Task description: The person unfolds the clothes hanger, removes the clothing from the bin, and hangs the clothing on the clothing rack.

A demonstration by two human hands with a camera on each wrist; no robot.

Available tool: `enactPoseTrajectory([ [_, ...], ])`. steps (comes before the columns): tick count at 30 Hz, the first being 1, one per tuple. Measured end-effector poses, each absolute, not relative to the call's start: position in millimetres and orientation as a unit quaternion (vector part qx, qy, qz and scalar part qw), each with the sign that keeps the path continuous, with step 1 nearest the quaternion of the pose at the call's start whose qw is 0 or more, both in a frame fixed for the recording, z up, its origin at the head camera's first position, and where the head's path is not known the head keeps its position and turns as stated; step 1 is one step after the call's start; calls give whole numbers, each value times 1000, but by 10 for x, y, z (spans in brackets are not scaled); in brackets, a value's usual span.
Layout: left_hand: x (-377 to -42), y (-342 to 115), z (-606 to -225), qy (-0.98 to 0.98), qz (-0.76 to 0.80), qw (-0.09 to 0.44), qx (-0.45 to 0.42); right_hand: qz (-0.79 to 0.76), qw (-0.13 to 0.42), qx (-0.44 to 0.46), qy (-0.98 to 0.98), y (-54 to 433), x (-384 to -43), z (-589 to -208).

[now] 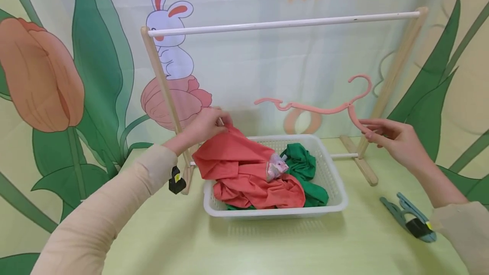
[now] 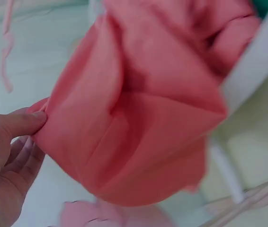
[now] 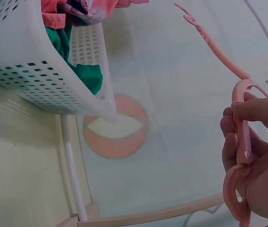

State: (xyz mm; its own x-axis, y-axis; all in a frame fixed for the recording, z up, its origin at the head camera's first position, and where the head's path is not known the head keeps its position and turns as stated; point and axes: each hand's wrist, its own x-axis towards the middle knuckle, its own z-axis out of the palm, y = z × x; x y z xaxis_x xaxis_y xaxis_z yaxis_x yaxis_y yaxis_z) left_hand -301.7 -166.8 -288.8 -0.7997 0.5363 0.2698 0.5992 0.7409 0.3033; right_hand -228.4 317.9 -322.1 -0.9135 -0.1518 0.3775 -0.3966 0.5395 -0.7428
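My left hand [image 1: 211, 124] pinches an edge of a coral-red garment [image 1: 244, 152], lifting it above the back left of a white plastic basket [image 1: 340, 200]. In the left wrist view the thumb presses the cloth [image 2: 124, 142] against the fingers. The rest of the garment lies heaped in the basket, a printed patch [image 1: 276, 167] showing on it. My right hand [image 1: 397, 139] grips one arm of a pink clothes hanger [image 1: 321, 108], held up right of the basket with its hook upward. The right wrist view shows thumb and fingers around the hanger [image 3: 242, 127].
Green cloth [image 1: 305, 169] lies under and beside the red garment. Behind the basket stands a wooden rack with a white rail [image 1: 282, 24]. Blue-grey clips [image 1: 408, 217] lie on the table at the right. A printed curtain [image 1: 244, 63] hangs behind.
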Motion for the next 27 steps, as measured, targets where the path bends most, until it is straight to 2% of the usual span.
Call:
enactPoseTrajectory([
  [6, -3124, -1597, -2380, -923, -212, 124, -296, 458, 139, 162, -863, 3157, -2291, -3202],
  [18, -3236, -1159, -1678, -848, -293, 285, -337, 481, 161, 155, -848, 3204, -2327, -3107],
  [27, -3059, -998, -1111, -733, -462, 378, -325, 501, 165, 142, -838, 3197, -2326, -3125],
])
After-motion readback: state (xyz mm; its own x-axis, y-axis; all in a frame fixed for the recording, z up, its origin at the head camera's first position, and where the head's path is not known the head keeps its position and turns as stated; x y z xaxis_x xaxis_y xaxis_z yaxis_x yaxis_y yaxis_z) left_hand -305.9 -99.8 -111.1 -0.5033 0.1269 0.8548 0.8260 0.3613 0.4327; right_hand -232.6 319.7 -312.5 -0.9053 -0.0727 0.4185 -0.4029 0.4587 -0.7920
